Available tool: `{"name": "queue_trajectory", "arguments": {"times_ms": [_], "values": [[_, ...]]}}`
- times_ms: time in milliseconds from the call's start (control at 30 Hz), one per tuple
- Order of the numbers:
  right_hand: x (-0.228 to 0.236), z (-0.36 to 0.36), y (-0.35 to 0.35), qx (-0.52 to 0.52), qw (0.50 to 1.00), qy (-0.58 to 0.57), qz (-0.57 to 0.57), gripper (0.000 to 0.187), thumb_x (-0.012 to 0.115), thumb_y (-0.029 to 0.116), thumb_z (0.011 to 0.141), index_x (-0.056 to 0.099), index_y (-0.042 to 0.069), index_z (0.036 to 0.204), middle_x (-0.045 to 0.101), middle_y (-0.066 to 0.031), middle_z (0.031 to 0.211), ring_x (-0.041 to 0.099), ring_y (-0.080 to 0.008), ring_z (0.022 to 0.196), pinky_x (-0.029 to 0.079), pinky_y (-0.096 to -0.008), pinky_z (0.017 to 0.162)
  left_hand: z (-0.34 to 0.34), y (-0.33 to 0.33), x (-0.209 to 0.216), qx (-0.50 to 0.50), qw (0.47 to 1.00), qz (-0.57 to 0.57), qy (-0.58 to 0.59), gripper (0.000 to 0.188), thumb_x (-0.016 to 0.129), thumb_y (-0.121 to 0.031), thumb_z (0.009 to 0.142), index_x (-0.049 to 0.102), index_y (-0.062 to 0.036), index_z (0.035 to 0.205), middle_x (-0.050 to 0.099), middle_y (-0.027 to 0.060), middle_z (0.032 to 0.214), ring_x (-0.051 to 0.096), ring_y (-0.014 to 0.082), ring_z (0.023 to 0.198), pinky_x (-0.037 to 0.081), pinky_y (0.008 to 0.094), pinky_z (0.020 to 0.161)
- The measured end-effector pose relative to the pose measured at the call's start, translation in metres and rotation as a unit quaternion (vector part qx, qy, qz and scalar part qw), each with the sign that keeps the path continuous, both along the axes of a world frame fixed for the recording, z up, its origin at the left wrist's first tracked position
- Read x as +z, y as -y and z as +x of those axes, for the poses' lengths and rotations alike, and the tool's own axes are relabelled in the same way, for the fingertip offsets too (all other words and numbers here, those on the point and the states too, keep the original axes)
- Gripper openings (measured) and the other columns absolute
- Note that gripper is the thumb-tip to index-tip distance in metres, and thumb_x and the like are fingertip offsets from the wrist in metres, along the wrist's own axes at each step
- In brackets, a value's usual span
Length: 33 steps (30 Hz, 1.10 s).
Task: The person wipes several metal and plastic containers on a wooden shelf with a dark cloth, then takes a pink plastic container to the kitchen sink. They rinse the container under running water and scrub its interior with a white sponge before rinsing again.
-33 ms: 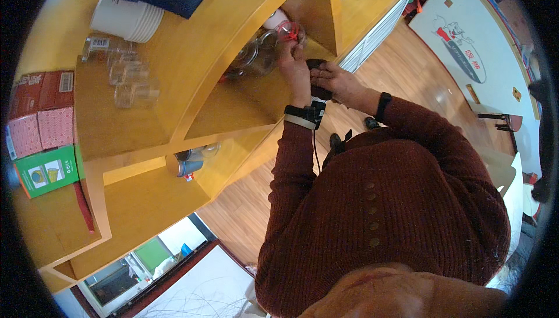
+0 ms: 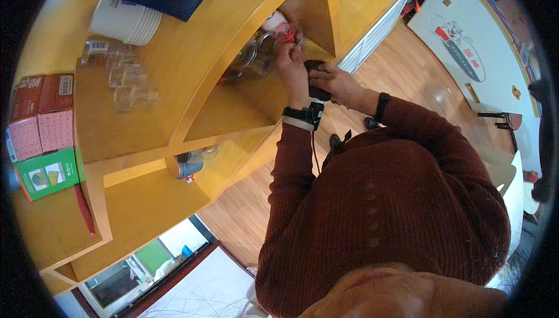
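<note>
My left hand reaches into the curved yellow shelf compartment. Its fingers are bent together at the rim of a clear round container with something red looped at its top; the grip is partly hidden. Beside it lie several clear glass jars, and a pale pink object sits behind. Just outside the compartment, my right hand is closed on a dark brown, rounded object, whose kind I cannot make out. A black strap with a small box and cable circles my left wrist.
On the shelf top stand stacked white tubs, several small clear glasses, red and pink boxes and a green box. A grey-blue cup lies in the lower compartment. The shelf's curved edge runs left of my hands.
My left fingers have drawn back very slightly from the red loop. Otherwise both hands and the things around them look the same.
</note>
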State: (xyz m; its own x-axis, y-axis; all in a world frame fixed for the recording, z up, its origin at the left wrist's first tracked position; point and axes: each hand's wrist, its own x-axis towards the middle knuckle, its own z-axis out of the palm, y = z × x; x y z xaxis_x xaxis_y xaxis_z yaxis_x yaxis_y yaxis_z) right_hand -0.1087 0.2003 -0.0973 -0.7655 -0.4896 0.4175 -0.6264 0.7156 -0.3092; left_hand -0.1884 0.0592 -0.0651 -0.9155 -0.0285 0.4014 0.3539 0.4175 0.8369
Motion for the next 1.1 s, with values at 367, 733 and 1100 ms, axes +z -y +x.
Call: {"name": "queue_trajectory", "arguments": {"times_ms": [367,733,1100], "values": [[-0.005,-0.025,0.029,-0.093,0.990,0.063,0.089,0.038,0.068,0.013,0.075,0.068,0.004,0.112,0.064,-0.0078,0.120,0.057,-0.0298,0.115,0.050,-0.0394,0.099,0.052,0.049,0.029,0.057,0.998,-0.013,0.032,0.012,0.069,-0.012,0.094,0.068,-0.0008,0.099,0.064,0.0039,0.082,0.055,0.0135,0.071,0.048,0.0302,0.066],[0.009,-0.102,0.063,-0.173,0.966,0.128,0.141,0.032,0.065,0.013,0.082,0.067,-0.002,0.110,0.060,-0.0187,0.122,0.054,-0.0383,0.116,0.055,-0.0414,0.090,0.071,0.066,0.028,0.057,0.991,0.027,0.114,0.017,0.065,-0.014,0.097,0.067,0.0003,0.106,0.066,0.0069,0.090,0.059,0.0181,0.083,0.049,0.0314,0.079],[0.003,-0.008,-0.006,-0.076,0.996,0.014,0.050,0.035,0.064,0.005,0.075,0.068,-0.001,0.110,0.061,-0.0121,0.130,0.053,-0.0311,0.122,0.052,-0.0360,0.097,0.049,0.044,0.025,0.018,0.993,-0.014,0.117,0.019,0.064,-0.015,0.097,0.066,-0.0010,0.110,0.069,0.0147,0.094,0.065,0.0252,0.085,0.051,0.0372,0.079]]}}
